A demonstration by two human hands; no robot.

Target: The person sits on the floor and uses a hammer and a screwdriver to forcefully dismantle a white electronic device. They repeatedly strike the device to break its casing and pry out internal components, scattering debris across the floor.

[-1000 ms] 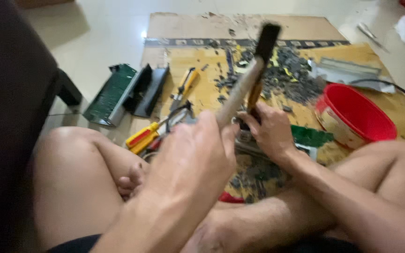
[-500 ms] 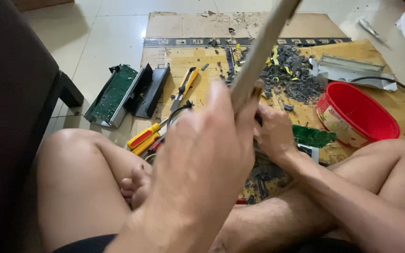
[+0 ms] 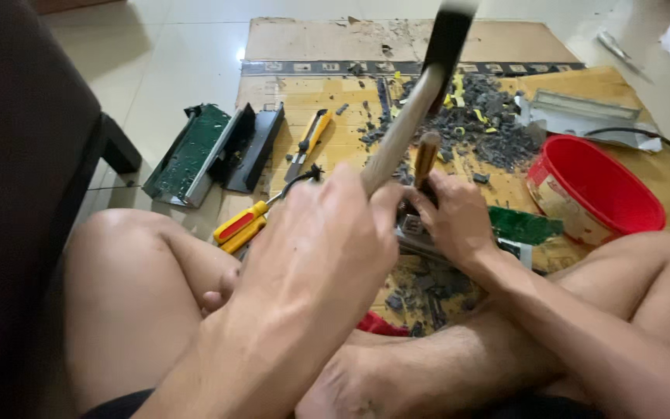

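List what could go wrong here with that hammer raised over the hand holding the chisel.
1. The hammer is raised above the chisel that the right hand grips close below; a miss could hit fingers.
2. Dark fragments already litter the cardboard; more may fly toward bare legs.
3. The left hand grips low on the handle, so aim may wander.

Your head camera is looking steeply down, close over your crossed legs, facing the cardboard (image 3: 327,39) at 12 o'clock.

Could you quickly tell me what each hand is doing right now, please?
Left hand: closed around the wooden handle of a raised hammer.
Right hand: closed around an upright wooden-handled tool, set on the grey piece below.
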